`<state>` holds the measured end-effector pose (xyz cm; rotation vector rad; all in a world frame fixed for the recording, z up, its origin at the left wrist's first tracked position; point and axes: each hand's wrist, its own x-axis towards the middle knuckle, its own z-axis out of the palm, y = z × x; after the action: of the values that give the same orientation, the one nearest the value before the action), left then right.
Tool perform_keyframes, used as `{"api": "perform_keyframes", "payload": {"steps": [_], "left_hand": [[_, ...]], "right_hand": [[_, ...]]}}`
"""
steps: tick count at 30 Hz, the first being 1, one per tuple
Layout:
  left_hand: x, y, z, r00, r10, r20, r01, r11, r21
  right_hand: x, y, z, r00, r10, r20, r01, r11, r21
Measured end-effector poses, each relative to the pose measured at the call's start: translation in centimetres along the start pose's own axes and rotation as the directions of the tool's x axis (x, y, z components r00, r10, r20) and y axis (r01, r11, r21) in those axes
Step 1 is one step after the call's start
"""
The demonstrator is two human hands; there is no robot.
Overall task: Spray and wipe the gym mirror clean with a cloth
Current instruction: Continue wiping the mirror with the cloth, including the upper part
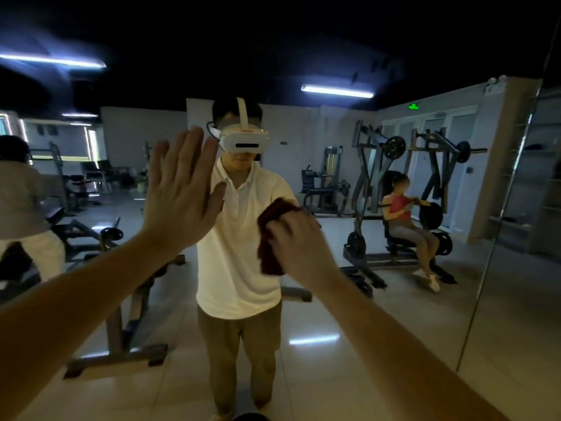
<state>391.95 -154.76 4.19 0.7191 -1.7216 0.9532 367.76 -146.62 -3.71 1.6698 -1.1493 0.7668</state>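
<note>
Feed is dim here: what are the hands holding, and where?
Right hand presses the bunched dark red cloth against the mirror, covering its right side. Left hand holds nothing.

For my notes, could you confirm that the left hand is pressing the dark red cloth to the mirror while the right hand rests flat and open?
Not quite: in the head view the right hand holds the dark red cloth at the mirror, and the left hand is flat and open.

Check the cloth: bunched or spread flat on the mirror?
Bunched. The dark red cloth is gathered in the right hand, its folds hanging below the fingers against the mirror.
</note>
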Motion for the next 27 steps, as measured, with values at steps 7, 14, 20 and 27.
{"api": "perform_keyframes", "payload": {"steps": [7,14,20,27], "left_hand": [[1.4,-1.6,1.6,0.998,0.048,0.034,-0.052,0.994,0.101],[1.3,-1.6,1.7,0.998,0.063,0.015,-0.064,0.996,0.067],[1.2,-1.8,1.4,0.997,0.080,0.021,-0.081,0.995,0.058],[1.3,-1.6,1.4,0.998,0.063,0.030,-0.065,0.995,0.079]], "right_hand": [[3.8,13.0,-4.7,0.566,0.733,-0.376,-0.763,0.639,0.098],[10.6,-1.6,0.1,0.669,0.638,-0.381,-0.597,0.767,0.238],[9.4,1.5,-2.2,0.983,0.044,-0.176,-0.057,0.996,-0.073],[8.8,15.5,-6.7,0.600,0.678,-0.425,-0.706,0.698,0.117]]}}
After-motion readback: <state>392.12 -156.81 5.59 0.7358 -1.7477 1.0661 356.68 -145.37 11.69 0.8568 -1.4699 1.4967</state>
